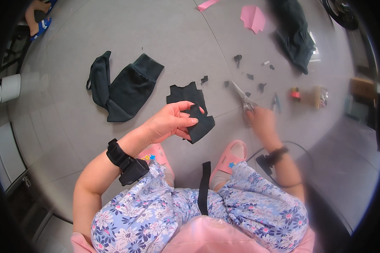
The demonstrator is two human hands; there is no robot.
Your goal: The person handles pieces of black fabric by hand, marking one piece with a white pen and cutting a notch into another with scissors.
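Observation:
My left hand (173,120) pinches a small dark fabric piece (202,128) between thumb and fingers, above the floor. Just beyond it, a larger cut piece of dark cloth (188,95) with a notched outline lies flat. To the right, my right hand (264,122) is closed around the handles of metal scissors (245,98). Motion smears that hand a little, and its palm hides part of the handles. The scissor blades point away and to the left, among small dark scraps (250,76).
Dark folded garment parts (133,90) lie at the left, more dark cloth (293,38) at the far right. Pink scraps (253,19) lie at the back. Small snips (276,102), a red spool (296,94) and a cable (304,154) are at the right. Another person's foot (40,27) shows far left.

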